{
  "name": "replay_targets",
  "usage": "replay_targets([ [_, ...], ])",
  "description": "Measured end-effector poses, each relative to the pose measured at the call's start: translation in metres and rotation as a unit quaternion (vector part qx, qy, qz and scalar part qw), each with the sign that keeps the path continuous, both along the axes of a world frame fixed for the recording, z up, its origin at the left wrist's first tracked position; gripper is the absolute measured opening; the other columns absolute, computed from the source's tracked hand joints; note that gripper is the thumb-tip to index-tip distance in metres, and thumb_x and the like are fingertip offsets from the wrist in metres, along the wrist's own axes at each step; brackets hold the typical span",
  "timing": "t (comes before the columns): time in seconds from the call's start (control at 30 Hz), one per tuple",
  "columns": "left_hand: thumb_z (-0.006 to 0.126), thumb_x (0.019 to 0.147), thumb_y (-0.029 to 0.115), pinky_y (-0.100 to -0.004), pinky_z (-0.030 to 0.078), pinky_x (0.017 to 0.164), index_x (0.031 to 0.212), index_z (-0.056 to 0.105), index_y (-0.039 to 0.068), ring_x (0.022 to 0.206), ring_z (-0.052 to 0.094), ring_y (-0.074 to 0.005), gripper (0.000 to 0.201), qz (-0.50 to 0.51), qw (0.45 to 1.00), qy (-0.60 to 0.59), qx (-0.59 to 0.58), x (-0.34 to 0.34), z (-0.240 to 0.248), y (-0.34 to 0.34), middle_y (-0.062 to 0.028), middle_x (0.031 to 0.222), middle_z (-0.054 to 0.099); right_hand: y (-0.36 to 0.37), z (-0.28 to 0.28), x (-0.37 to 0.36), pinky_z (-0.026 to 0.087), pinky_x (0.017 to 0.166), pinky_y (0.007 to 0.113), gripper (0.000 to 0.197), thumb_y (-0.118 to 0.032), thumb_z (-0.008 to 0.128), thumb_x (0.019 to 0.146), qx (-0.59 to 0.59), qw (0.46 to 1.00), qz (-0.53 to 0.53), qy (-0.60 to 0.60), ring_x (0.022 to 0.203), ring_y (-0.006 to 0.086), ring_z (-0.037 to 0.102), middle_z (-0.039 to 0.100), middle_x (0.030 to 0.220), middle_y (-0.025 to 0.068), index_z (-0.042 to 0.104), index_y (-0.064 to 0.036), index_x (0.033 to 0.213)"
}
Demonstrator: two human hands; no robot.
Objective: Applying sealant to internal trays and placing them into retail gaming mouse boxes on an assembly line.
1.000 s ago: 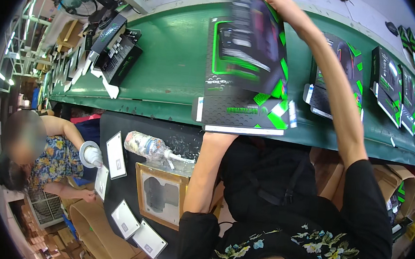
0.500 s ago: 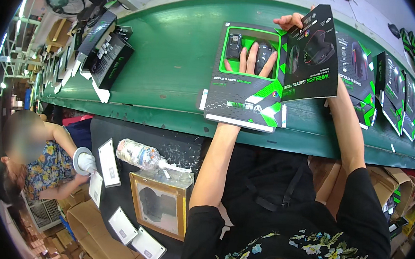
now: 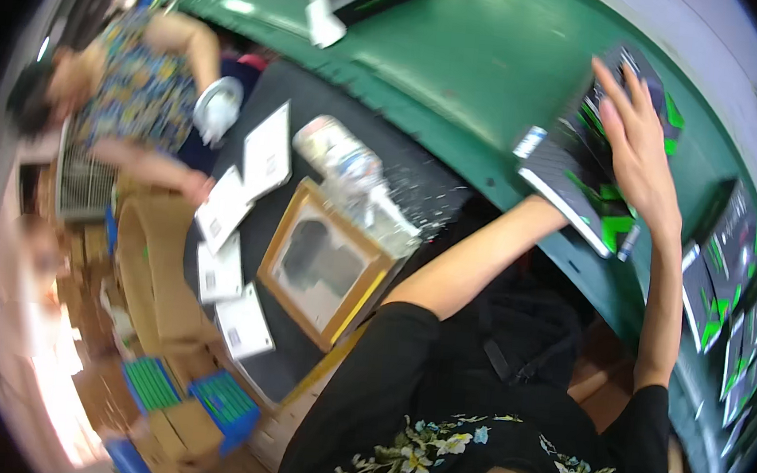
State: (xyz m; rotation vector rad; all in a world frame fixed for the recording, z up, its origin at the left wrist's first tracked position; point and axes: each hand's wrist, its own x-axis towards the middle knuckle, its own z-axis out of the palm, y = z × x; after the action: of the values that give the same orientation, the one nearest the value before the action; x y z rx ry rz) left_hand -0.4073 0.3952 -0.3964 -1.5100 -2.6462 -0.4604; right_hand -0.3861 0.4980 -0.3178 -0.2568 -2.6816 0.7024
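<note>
A black and green mouse box (image 3: 570, 173) lies tilted on the green work surface (image 3: 480, 75). My right hand (image 3: 641, 150) rests over its upper part, fingers stretched out and apart. From the lower side, my left forearm (image 3: 494, 253) reaches to the white near edge of the box. The left hand itself is hidden under or inside the box, so its fingers do not show. Blur and my right hand hide most of the box's window and cover.
Several similar boxes (image 3: 721, 263) stand at the right. Left of me, a dark table carries a wooden frame (image 3: 274, 259), a plastic-wrapped bottle (image 3: 336, 149) and several white cards (image 3: 268, 150). A co-worker (image 3: 146, 85) sits beyond, holding a white roll (image 3: 218, 110).
My view has turned, so the scene appears rotated. The raised cover no longer stands upright, and my right hand has moved from its edge onto the box. My left fingers have gone out of sight.
</note>
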Motion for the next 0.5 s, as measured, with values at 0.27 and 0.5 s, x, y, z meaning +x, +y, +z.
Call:
replay_targets([
  [0.27,0.067,0.088,0.031,-0.0452,0.042,0.105,0.124,0.062,0.006,0.126,0.051,-0.0347,0.044,-0.116,0.99,-0.052,0.054,0.057,0.03,-0.098,-0.0221,0.134,0.054,0.002,-0.046,-0.01,0.01,0.115,0.061,0.038,-0.04,0.036,0.104,0.144,0.986,0.04,-0.078,0.147,0.0373,0.02,0.033,0.156,0.0075,0.059,-0.0235,0.13],
  [0.5,0.046,0.098,0.008,-0.0331,0.049,0.087,0.117,0.063,-0.002,0.098,0.065,-0.0209,0.026,0.151,0.962,-0.157,0.165,-0.074,0.104,-0.314,-0.0137,0.111,0.068,0.032,-0.003,0.003,0.027,0.11,0.06,0.039,-0.039,0.052,0.098,0.221,0.967,-0.03,-0.126,0.141,0.0398,0.032,0.043,0.149,0.0138,0.061,-0.015,0.128],
])
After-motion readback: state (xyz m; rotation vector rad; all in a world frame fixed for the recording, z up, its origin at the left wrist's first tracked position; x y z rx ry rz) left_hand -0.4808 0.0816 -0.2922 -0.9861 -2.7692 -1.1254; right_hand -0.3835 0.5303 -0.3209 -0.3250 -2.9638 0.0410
